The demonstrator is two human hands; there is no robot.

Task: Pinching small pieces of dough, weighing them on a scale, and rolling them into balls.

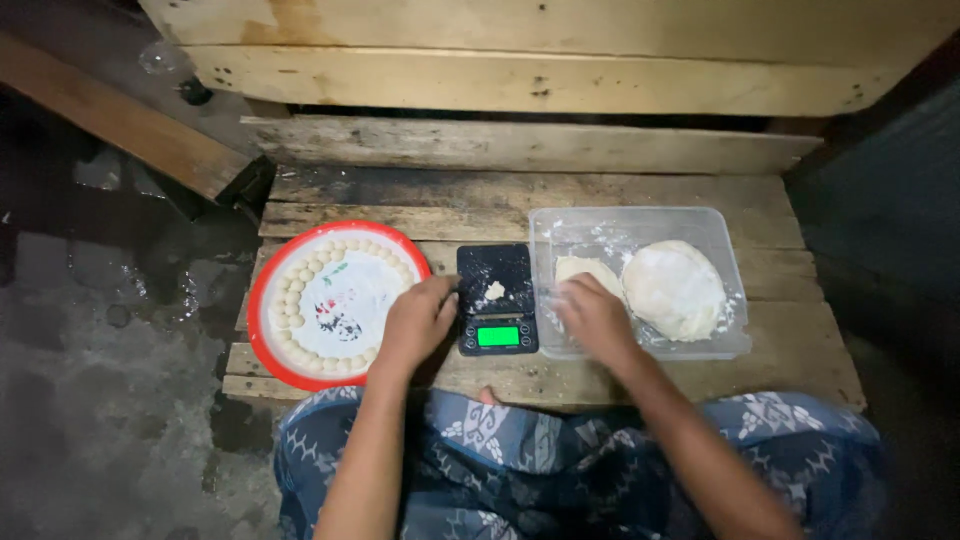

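Note:
My left hand rests at the left edge of a small black digital scale, fingers curled, between the scale and a round red-rimmed plate. A small lump of dough lies on the scale, whose green display is lit. Several small dough balls line the plate's rim. My right hand reaches into a clear plastic container, touching a flattened piece of dough beside a large dough mass. I cannot tell whether the fingers pinch any dough.
Everything sits on a rough wooden pallet, with pale wooden planks stacked behind it. Wet dark concrete floor spreads to the left. My lap in blue patterned cloth fills the bottom of the view.

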